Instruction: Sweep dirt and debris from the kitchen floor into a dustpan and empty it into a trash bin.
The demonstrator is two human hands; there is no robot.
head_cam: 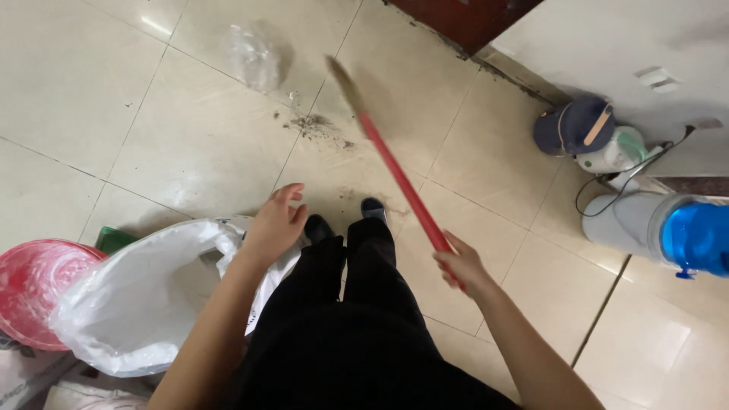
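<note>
**Head view: broom over the dirt pile, bag mouth held nearby**

Head view looks straight down past black trousers and dark shoes to a pale tiled floor (190, 144). The right hand (462, 266) has its fingers closed round the red handle of a broom (399, 182); the handle slants away to the far left, and its blurred head hangs just beside a small pile of dirt (315, 125) lying along a tile joint. A crumpled clear plastic wrapper (254, 57) lies on the floor a little farther off, left of the pile. The left hand (275, 224) is loosely open, fingers curled, touching or just above the rim of a white bag-lined bin (144, 296) at the near left; whether it grips the liner cannot be told. A pink basin (34, 288) sits left of the bin. At the far right, against the wall, stand a small appliance with a cap on it (585, 129) and a large blue-capped water bottle (668, 231).

By the look of it, sweeping is under way, the dirt gathered but not yet collected. Bringing it nearer would call for short, low strokes toward the shoes, keeping the pile together.
</note>
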